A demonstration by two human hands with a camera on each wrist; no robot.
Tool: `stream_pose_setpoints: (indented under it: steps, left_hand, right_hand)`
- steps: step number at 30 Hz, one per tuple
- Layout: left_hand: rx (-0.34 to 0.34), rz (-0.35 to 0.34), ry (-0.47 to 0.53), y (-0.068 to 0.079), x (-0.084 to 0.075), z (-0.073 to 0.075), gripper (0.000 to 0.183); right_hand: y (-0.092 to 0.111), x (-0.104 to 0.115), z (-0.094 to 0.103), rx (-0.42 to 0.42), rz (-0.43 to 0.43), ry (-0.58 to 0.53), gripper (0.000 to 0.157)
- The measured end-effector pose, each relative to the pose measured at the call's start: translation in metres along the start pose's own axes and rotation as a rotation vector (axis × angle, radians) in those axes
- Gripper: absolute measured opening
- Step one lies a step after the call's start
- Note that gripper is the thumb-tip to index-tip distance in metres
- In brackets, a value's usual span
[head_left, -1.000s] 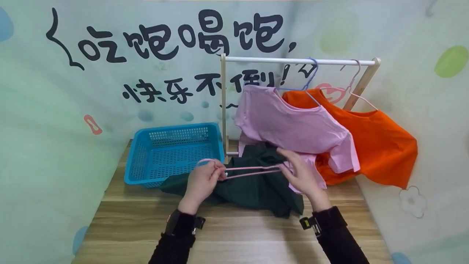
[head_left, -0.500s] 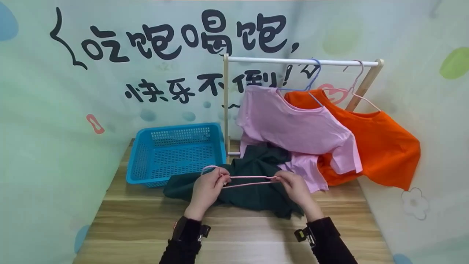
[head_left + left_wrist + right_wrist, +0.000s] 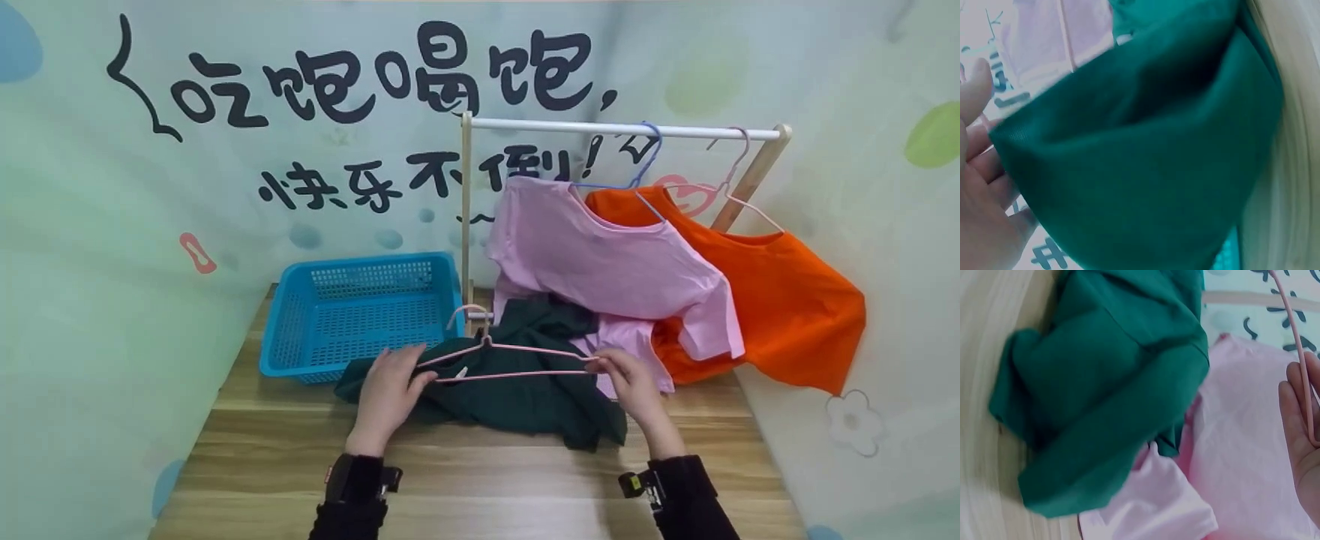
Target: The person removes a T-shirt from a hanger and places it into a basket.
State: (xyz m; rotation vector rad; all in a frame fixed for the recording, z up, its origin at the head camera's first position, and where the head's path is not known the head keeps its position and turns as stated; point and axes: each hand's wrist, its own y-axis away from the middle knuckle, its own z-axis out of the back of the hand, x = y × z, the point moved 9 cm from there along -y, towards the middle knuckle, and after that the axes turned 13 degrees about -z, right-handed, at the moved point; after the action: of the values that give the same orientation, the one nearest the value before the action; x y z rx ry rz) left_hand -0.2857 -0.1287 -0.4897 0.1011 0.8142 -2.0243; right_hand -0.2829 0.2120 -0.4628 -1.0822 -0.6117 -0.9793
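Observation:
A pink clothes hanger (image 3: 517, 373) is held level above a dark green garment (image 3: 525, 409), its hook pointing toward the rack. My left hand (image 3: 386, 397) holds the hanger's left end, which is hidden behind the fingers. At the right end, my right hand (image 3: 628, 382) pinches the corner between thumb and fingers. Rumpled, the garment lies on the wooden table with a small white tag showing. In the left wrist view the green cloth (image 3: 1129, 169) fills the middle, beside my left fingers. The right wrist view shows the hanger's bar (image 3: 1296, 337) across my right fingers.
A blue plastic basket (image 3: 271, 341) stands at the back left. Right of it rises a rack with a white rail (image 3: 555, 126). A pink shirt (image 3: 600, 262) on a blue hanger and an orange shirt (image 3: 795, 300) on a pink hanger hang there.
The left hand has slid from the hook area to the hanger's left end, uncovering the hook. The right hand came onto the right end and now grips it. The garment stays in place.

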Motion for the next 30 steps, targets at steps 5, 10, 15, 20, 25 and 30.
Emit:
stream_pose_setpoints:
  steps: [5,10,15,20,25,30]
  left_hand:
    - [-0.030,-0.003,-0.009,0.010,0.011,0.002,0.022]
    - [-0.087,0.030,-0.011,0.020,0.025,0.006,0.015]
    - [-0.132,0.052,-0.055,0.029,0.038,0.006,0.012]
    - [-0.140,0.087,-0.032,0.034,0.042,-0.008,0.020]
    - [-0.119,0.059,-0.027,0.028,0.028,-0.033,0.046]
    - [-0.050,0.039,-0.099,0.020,0.010,-0.058,0.072]
  right_hand:
    - [0.004,-0.004,0.023,-0.055,-0.031,0.040,0.014]
    - [0.010,-0.009,0.048,-0.091,-0.051,0.089,0.014]
    - [0.015,-0.011,0.084,-0.206,-0.098,0.098,0.012]
    - [0.016,-0.013,0.111,-0.331,-0.141,0.114,0.010]
    - [0.012,-0.030,0.127,-0.426,-0.190,0.093,0.011]
    - [0.001,-0.030,0.136,-0.495,-0.192,0.172,0.009]
